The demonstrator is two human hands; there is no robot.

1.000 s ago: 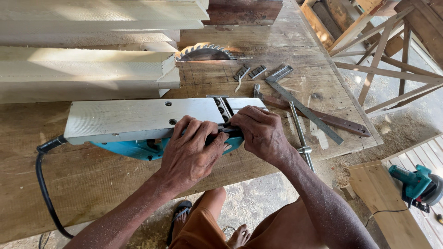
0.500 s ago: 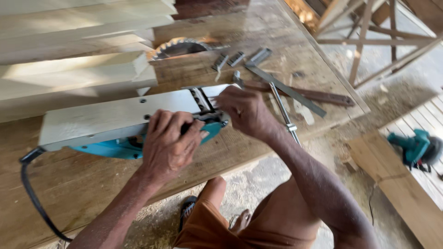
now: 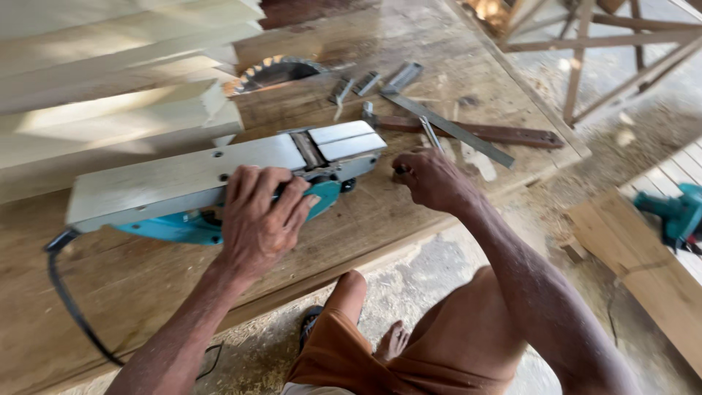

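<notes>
An electric hand planer (image 3: pixel 219 172) with a teal body lies upturned on the wooden workbench (image 3: pixel 380 219), its flat metal sole facing up. My left hand (image 3: pixel 259 216) grips its teal body at the near side. My right hand (image 3: pixel 431 179) is just off the planer's right end, fingers curled, apparently pinching something small that I cannot make out. A black cord (image 3: pixel 69 300) runs from the planer's left end over the bench edge.
Pale planed boards (image 3: pixel 110 95) are stacked at the back left. A circular saw blade (image 3: pixel 274 71) pokes through the bench. Metal blades, a square (image 3: pixel 453 128) and a dark bar (image 3: pixel 497 134) lie at the right. Another teal power tool (image 3: pixel 676 216) rests on planks on the floor.
My right hand has come off the planer's end and moved a little to the right. My left hand keeps its grip. The view has shifted, so everything sits lower and left.
</notes>
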